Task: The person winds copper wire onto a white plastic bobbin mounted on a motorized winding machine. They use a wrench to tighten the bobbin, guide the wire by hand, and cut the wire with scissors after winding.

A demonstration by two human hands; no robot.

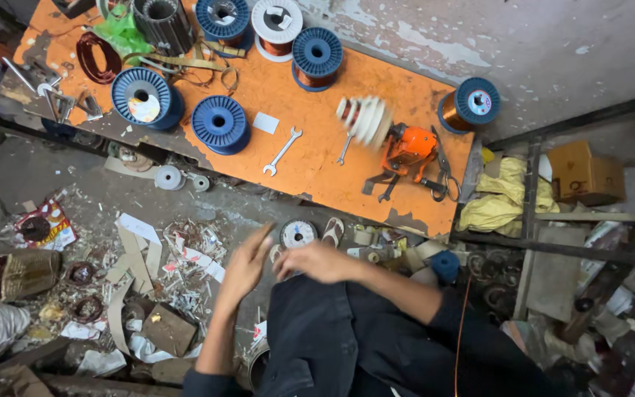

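My left hand (pixel 248 263) is held flat with its fingers stretched out and apart, above my dark-trousered lap (pixel 332 342), and holds nothing. My right hand (pixel 316 261) hovers just beside it, fingers loosely curled toward the left hand; motion blur hides whether anything is in it. Both hands hang over the littered floor, a little short of the orange workbench (pixel 310 110). A small white reel (pixel 299 234) lies on the floor just beyond my fingertips. A thin copper wire (pixel 461 323) runs up past my right forearm.
The bench carries several blue wire spools (pixel 219 123), a white spool (pixel 276 26), two spanners (pixel 282 151), scissors (pixel 444 173) and an orange winding machine (pixel 408 151) with a blurred white stepped former (pixel 365 119). Paper scraps (pixel 137 254) cover the floor. A metal rack (pixel 589 220) stands at the right.
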